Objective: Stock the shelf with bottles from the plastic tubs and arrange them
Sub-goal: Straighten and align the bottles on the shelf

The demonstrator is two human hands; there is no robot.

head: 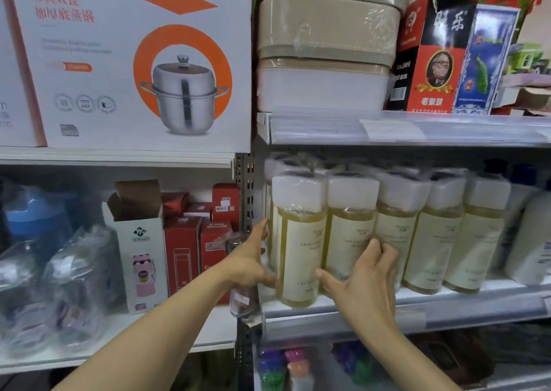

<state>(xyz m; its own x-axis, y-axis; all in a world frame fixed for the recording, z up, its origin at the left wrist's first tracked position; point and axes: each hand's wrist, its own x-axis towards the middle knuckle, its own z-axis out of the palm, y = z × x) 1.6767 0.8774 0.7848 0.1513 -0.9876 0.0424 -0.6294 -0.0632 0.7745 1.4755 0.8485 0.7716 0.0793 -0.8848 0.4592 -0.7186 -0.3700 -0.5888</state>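
Note:
A row of clear bottles of yellow liquid with white caps, cream labels and plastic wrap stands on the white shelf (447, 302), with more behind. My left hand (252, 261) lies with straight fingers against the left side of the leftmost bottle (299, 250), thumb low at its front. My right hand (368, 283) grips the second bottle (347, 238) from the front, thumb in the gap to its left and fingers curled over its right side. Three more front bottles (432, 241) stand to the right, untouched.
White bottles (533, 241) stand at the row's right end. The shelf above (417, 128) hangs close over the caps. A perforated upright (247, 182) borders the left side. Below is a tub of coloured bottles (283, 367). The left bay holds red boxes (182, 250) and clear jars.

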